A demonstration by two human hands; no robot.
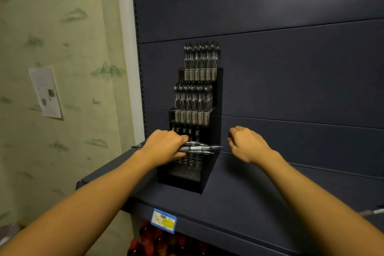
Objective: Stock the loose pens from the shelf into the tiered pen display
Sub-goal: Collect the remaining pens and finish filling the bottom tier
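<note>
a black tiered pen display stands on a dark blue shelf, its back against the shelf unit's dark back panel. the top tier and the middle tier are packed with upright pens; the third tier down shows only a few pens standing along its back row, and the lowest tier at the front shows rows of round holes.

the person's left hand hovers over the lower tiers, fingers curled around a small bundle of loose pens held roughly level, their tips pointing to the right across the front of the display. the right hand hangs just to the right of the display, fingers curled inward with the knuckles toward the camera; whether it holds anything cannot be told from this view.

behind the left wrist, a dark pen-like end pokes out near the shelf's left edge. a blue and yellow price tag is fixed on the shelf's front lip, with red items blurred below. a white paper hangs on the patterned green wall to the left.
</note>
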